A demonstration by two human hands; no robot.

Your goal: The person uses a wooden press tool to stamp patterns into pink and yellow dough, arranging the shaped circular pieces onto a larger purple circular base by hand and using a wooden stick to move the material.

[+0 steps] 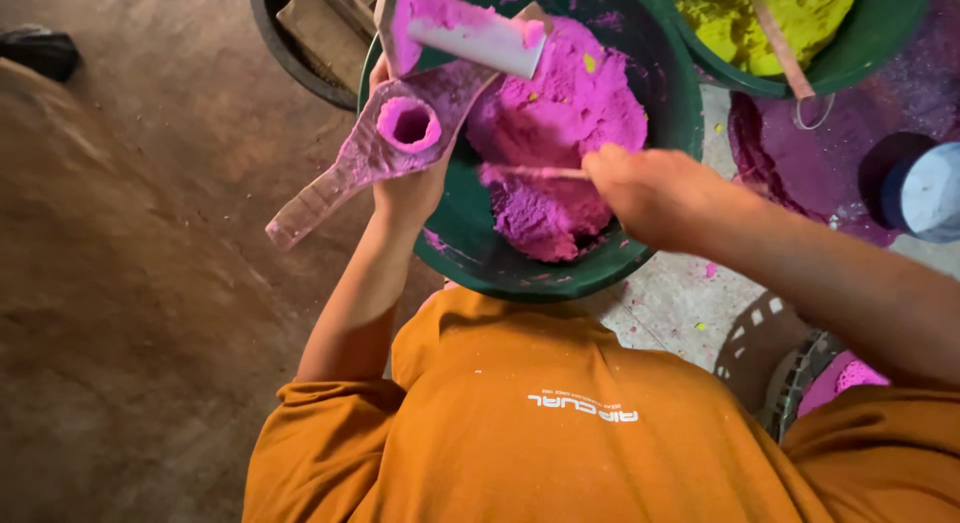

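Orange shirt [560, 423] nearest; stick [535, 172] pinched by R hand [640, 188], mould [400, 143] gripped by L hand [405, 188]; pink powder [565, 113] could be spilled if tilted.

floor: bare brown packed-earth floor [130, 283] at left | pale powder-flecked concrete floor patch [670, 308] at right | light: soft, even daylight

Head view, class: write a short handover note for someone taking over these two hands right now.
Left hand: holds a powder-caked wooden mould with a round hole, over the green basin's rim.
Right hand: grips a thin stick laid into the pink powder.
Nearby: a second basin with yellow powder.
Done: the mould hole looks packed with pink around its wall.
Left: the hole's centre looks hollow; much powder remains in the basin.
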